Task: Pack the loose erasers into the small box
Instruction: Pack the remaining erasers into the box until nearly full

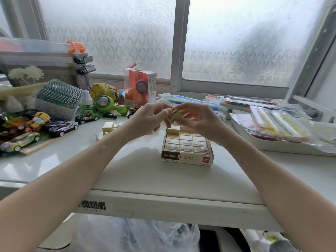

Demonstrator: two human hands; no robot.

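The front edge of the white table [163, 202] is lying closest, and both bare arms are being stretched over it toward the middle. One eraser [175, 116] is being held up in the air between the two hands, just above the far end of the small box [187, 148]. The left hand [149, 119] is being closed on the eraser's left end, and the right hand [198, 119] is being closed on its right side, so fingers from both hands are being pinched onto it. The eraser's long side is being tilted, running up and to the right. The small box is being kept near the middle of the table, with its printed end turned to the front edge. It is being filled with neat rows of erasers, and a gap seems to be left at its far end, right under the held eraser. The next move is probably being aimed straight down into that gap, and the eraser may need to be turned flat first. A few loose erasers [107, 127] are being left on the table to the left of the box, nearer the left hand.
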